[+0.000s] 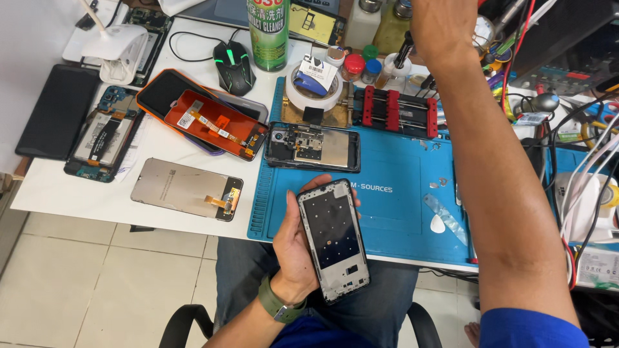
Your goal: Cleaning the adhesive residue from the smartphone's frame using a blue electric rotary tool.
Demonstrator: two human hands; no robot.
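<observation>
Nearest the lens, I see the left hand point(295, 248) clasping 1 black rectangular phone frame point(333, 240) over the lap, just off the near edge of the blue silicone work mat point(400, 212). Its long axis runs toward that mat. The right hand point(445, 22) reaches past the mat's far edge; I cannot tell its grip. A green cylindrical spray can point(269, 32) with white lettering stands beyond the mat's far-left corner.
</observation>
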